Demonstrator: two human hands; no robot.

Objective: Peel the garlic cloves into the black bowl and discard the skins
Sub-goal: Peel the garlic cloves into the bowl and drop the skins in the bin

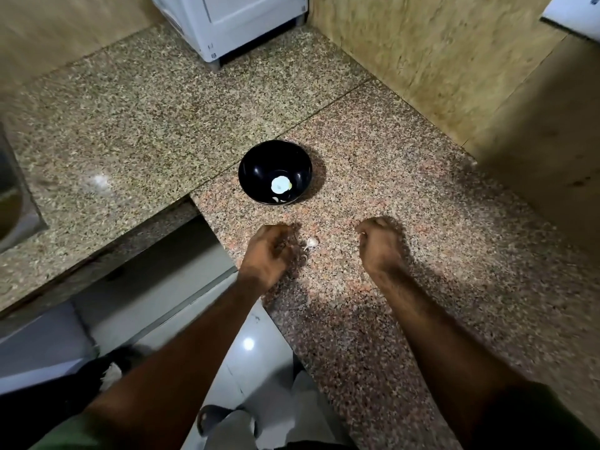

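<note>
The black bowl (275,172) stands on the granite counter with a pale round patch and small pale pieces at its bottom. One unpeeled garlic clove (311,242) lies on the counter in front of the bowl, between my hands. My left hand (269,251) hovers just left of the clove with its fingers curled, and I see nothing in it. To the right of the clove, my right hand (380,245) is curled knuckles-up. A small pale speck shows at its fingertips, but the blur hides what it is.
The speckled granite counter (406,177) meets a wooden wall (438,60) on the right. A white appliance (233,21) stands at the back. A metal sink edge (16,203) is at far left. The counter's front edge and tiled floor (253,345) lie below my left arm.
</note>
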